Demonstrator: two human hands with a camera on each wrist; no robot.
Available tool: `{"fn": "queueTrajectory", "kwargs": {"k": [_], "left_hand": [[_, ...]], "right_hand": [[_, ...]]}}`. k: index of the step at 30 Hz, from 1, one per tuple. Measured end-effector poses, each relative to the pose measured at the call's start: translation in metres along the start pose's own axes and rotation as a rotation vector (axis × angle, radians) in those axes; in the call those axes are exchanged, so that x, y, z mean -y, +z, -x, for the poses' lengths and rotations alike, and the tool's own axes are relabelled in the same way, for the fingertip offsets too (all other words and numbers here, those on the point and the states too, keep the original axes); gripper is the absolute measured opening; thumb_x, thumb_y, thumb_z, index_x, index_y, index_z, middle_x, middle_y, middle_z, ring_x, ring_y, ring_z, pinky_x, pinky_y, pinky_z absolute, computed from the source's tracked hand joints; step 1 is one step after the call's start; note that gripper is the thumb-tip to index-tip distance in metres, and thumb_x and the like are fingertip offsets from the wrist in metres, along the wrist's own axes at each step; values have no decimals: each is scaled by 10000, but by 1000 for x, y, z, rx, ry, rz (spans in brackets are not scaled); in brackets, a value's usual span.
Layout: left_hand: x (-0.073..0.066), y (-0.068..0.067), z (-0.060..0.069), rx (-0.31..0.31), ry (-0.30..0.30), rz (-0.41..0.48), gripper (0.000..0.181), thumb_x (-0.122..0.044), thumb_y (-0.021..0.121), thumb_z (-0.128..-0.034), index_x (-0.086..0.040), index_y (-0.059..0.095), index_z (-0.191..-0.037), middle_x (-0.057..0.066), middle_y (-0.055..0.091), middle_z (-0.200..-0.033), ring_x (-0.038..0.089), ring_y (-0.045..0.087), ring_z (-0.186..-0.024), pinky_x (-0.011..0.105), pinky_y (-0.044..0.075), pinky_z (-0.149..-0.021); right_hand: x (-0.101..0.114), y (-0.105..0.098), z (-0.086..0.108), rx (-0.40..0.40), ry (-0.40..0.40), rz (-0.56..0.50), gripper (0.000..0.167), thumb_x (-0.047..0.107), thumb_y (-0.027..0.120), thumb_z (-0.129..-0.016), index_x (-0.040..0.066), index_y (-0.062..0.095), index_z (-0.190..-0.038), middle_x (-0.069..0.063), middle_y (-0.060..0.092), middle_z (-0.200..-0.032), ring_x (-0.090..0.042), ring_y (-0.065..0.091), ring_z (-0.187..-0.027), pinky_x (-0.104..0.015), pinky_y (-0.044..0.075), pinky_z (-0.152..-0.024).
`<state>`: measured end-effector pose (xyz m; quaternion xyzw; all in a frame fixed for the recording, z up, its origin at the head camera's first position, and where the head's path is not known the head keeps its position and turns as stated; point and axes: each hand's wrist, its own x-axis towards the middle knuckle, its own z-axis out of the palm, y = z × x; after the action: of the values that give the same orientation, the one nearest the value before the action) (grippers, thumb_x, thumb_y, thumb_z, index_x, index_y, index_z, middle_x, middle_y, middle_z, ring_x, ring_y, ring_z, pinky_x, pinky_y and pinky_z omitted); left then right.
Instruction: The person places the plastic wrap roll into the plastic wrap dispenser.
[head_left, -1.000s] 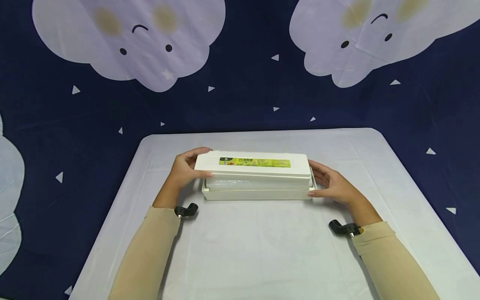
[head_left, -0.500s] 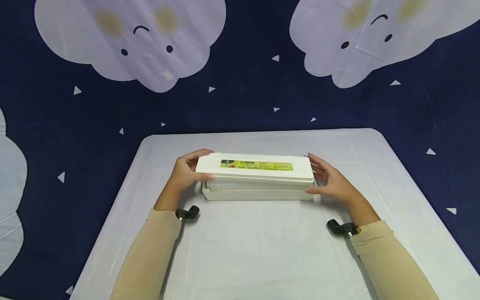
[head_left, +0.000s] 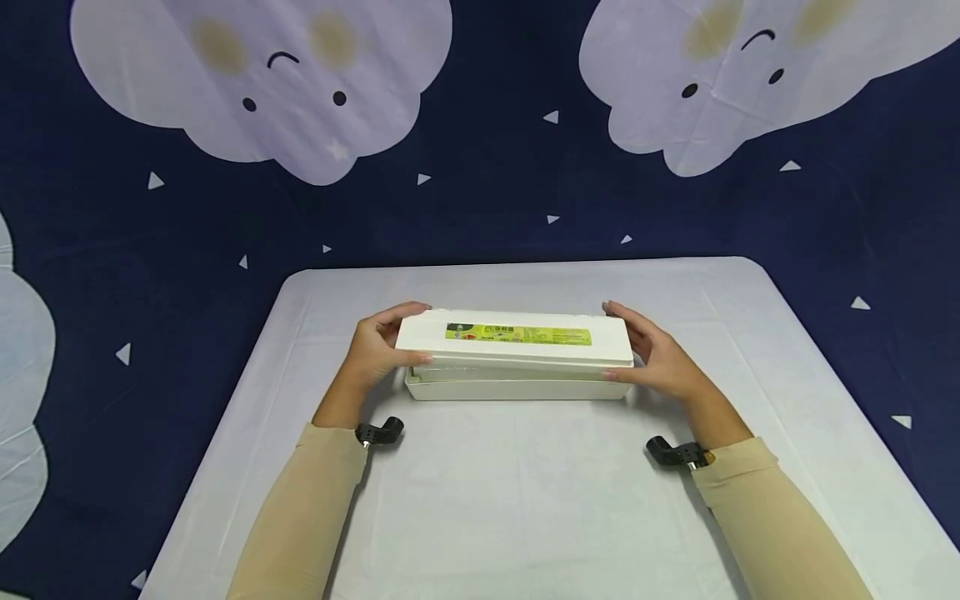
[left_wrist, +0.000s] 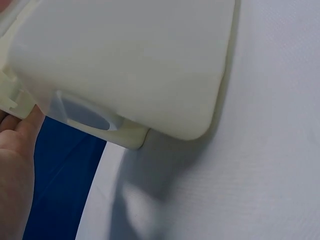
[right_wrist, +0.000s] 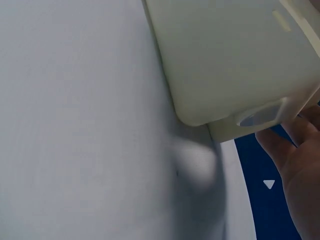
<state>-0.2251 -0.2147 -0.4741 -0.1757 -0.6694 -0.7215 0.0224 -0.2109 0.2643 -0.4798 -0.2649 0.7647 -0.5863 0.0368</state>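
Observation:
A long white cling film box stands across the middle of the table, its base point(head_left: 517, 390) on the cloth. Its lid point(head_left: 420, 335), with a yellow-green label point(head_left: 517, 334), sits raised and slightly askew over the base. A narrow strip of the inside shows in the gap; the rest of the contents is hidden. My left hand point(head_left: 372, 348) grips the lid's left end, thumb in front and fingers behind. At the right end my right hand point(head_left: 663, 358) holds the lid likewise. Each wrist view shows a box end close up, with the fingers partly hidden.
A white cloth covers the table point(head_left: 517, 500), whose far edge lies behind the box. Beyond hangs a dark blue backdrop point(head_left: 480, 225) with clouds and small triangles. Black wrist-worn devices point(head_left: 381, 431) sit at both cuffs.
The lid has come lower and shifted slightly right, narrowing the gap above the base. My right hand has moved from the base's right end up and inward onto the lid.

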Motion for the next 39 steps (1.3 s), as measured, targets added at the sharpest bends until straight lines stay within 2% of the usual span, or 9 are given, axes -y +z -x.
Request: {"fn": "queueTrajectory", "kwargs": {"k": [13,21,28,36,39], "left_hand": [[4,2,7,-6,10,12,831,298,891,-551,122,649,-1327,206,653,-1359,313,574,-1319,367,447,-1113],[3,4,13,1,4,12,834,270,905,-566,111,646,-1343,223,629,-1389,314,559,-1339,369,428,-1129],[4,4,14,8,7,-7,818,251,915,-580,105,652,-1340,218,631,-1391,308,548,-1355,364,406,-1145],[2,3,20,26,-4,-35,847,224,932,-589,56,654,-1371,191,626,-1406,307,558,-1335,341,457,-1101],[0,3,22,37,4,-37,865,210,942,-593,28,654,-1387,191,620,-1413,319,573,-1307,335,492,-1062]], "right_hand": [[3,3,0,-27,17,14,1051,-123,912,-738,8,360,-1623,-167,363,-1652,-265,424,-1463,-205,342,-1137],[7,4,1,-47,35,2,1049,-127,920,-722,-18,372,-1610,-172,376,-1646,-348,353,-1501,-183,315,-1143],[8,4,2,-53,45,-12,1014,-121,917,-732,-13,402,-1599,-181,369,-1648,-351,338,-1508,-192,323,-1144],[7,4,3,-40,33,4,998,-84,936,-733,-3,430,-1589,-174,391,-1637,-200,422,-1464,-206,355,-1132],[7,4,3,-43,24,0,996,-97,937,-723,-9,440,-1581,-175,403,-1629,-186,442,-1446,-213,363,-1130]]}}
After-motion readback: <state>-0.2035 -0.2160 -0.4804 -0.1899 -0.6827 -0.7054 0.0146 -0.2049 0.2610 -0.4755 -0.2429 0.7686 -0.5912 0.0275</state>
